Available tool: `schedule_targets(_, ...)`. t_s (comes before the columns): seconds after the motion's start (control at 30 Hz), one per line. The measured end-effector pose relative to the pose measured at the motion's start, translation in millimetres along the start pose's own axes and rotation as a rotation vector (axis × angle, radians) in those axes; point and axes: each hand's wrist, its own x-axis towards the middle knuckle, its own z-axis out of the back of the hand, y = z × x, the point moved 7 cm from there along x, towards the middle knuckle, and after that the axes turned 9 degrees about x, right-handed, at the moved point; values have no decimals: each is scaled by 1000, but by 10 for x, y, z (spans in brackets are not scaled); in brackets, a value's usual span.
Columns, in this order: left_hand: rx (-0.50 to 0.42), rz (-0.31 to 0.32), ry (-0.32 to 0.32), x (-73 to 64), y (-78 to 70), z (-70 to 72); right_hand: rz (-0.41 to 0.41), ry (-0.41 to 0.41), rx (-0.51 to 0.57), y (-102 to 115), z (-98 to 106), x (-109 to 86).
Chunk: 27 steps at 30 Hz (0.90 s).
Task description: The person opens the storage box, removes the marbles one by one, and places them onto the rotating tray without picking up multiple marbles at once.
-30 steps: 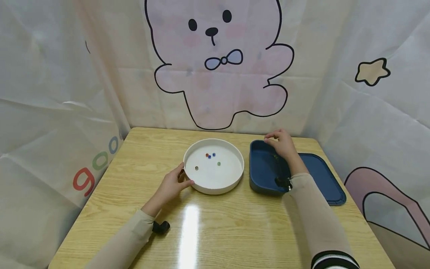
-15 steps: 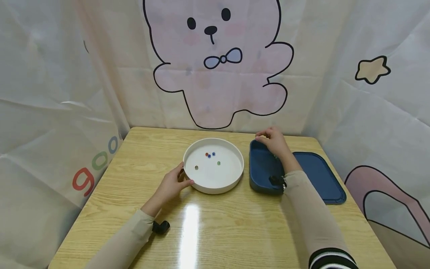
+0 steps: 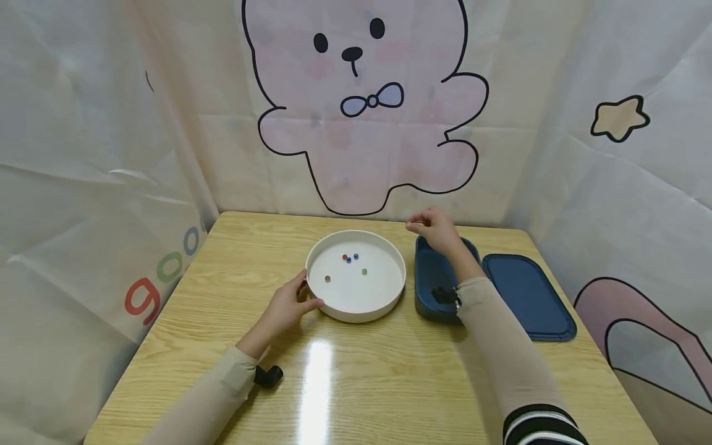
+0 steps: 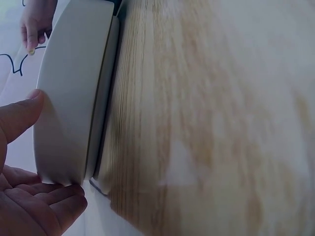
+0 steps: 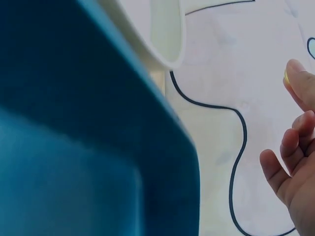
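Observation:
My left hand (image 3: 285, 305) grips the near left side of a round white tray (image 3: 356, 316), thumb at the rim and fingers curled against the wall and underside. Inside the tray lie several small marbles: a red marble (image 3: 345, 257), two blue ones, a green marble (image 3: 364, 272) and a brownish marble (image 3: 327, 279). My right hand (image 3: 439, 232) is raised above the far left corner of a deep blue box (image 3: 431, 309). Between its thumb and forefinger it pinches a small yellow marble (image 5: 286, 76), mostly hidden by the fingertips; the other fingers are loosely bent.
Right of the box lies its flat blue lid (image 3: 528, 296) on the wooden table (image 3: 378, 383). The box stands close beside the tray. Printed cloth curtains (image 3: 356, 167) close off the back and both sides. A small black camera sits at each wrist.
My right hand has moved left and up, from over the box to its far left corner, still pinching the marble. The left hand and the tray stay in place.

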Motion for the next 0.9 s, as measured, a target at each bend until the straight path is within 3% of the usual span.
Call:
schedule_targets(0.33,-13,-7,-8,3,1,-7,13,35,52,132,-207,86)
schedule_targets(0.9,-25,-21,-5,-21,-6,4,22,97,30,302,-529,176)
